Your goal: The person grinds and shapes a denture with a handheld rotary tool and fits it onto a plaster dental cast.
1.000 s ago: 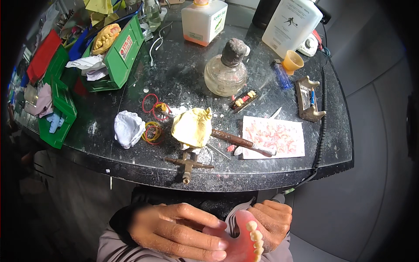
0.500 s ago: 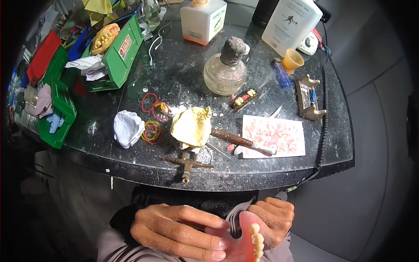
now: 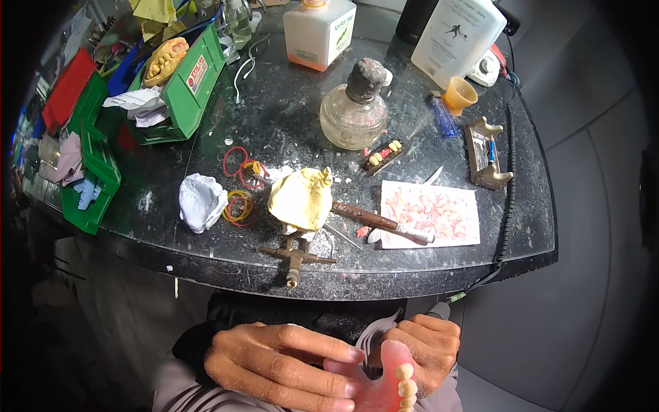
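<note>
A pink denture base (image 3: 377,393) with a row of cream teeth (image 3: 406,390) is at the lower edge, in front of my body. My left hand (image 3: 281,364) holds it from the left, fingertips on the pink plate and thumb hidden. My right hand (image 3: 427,347) is closed just behind the denture's right side. From the top of that fist sticks the grey end of a handpiece (image 3: 440,309), joined to a cord; its working tip is hidden behind the denture. White dust covers the fingers of both hands.
On the dark bench are a yellow plaster model (image 3: 301,199) on a brass articulator (image 3: 295,259), a wooden-handled knife (image 3: 374,220), a white pad with pink shavings (image 3: 439,213) and a glass spirit burner (image 3: 353,113). Green bins (image 3: 195,86) stand left. A coiled cord (image 3: 508,199) hangs right.
The denture has tilted slightly and shifted a little down and right. Both hands keep nearly the same place; the bench things have not moved.
</note>
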A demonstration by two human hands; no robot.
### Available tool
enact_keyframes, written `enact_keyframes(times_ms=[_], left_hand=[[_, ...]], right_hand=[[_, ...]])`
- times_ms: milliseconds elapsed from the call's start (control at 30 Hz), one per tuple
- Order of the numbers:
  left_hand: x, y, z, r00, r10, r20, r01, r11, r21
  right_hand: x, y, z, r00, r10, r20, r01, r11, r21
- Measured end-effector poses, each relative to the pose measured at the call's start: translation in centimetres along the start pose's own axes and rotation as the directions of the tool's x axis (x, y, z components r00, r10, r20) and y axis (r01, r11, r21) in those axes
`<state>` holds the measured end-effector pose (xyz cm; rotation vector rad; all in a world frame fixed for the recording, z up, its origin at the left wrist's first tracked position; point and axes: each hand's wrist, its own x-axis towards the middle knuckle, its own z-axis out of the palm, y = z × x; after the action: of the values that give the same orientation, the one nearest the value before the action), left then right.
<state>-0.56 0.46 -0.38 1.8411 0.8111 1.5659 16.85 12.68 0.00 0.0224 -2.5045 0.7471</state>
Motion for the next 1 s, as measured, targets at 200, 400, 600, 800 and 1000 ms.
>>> enact_keyframes(times_ms=[200,400,600,800,1000], left_hand=[[-1.8,-1.2,1.7,0.968,0.174,-0.183,-0.117,0.951,0.286],[0.3,1.9,-0.9,0.999,-0.010,0.032,0.002,0.970,0.244],[0.7,3.0,-1.2,0.991,-0.066,0.118,0.016,0.925,0.379],[0.8,2.9,-1.5,0.967,-0.031,0.253,-0.104,0.858,0.503],[0.6,2.6,-1.5,0.968,-0.071,0.242,-0.072,0.842,0.535]], right_hand=[[-1.3,0.9,0.2,0.989,0.145,-0.008,-0.145,0.982,-0.119],[-2.6,1.5,-2.8,0.971,0.217,-0.099,-0.213,0.976,0.045],[-0.3,-0.1,-3.9,0.986,0.081,0.143,-0.057,0.985,-0.160],[0.4,-1.5,-4.5,0.965,0.099,0.244,-0.023,0.955,-0.295],[0.6,-0.9,-3.9,0.945,0.076,0.318,0.017,0.960,-0.280]])
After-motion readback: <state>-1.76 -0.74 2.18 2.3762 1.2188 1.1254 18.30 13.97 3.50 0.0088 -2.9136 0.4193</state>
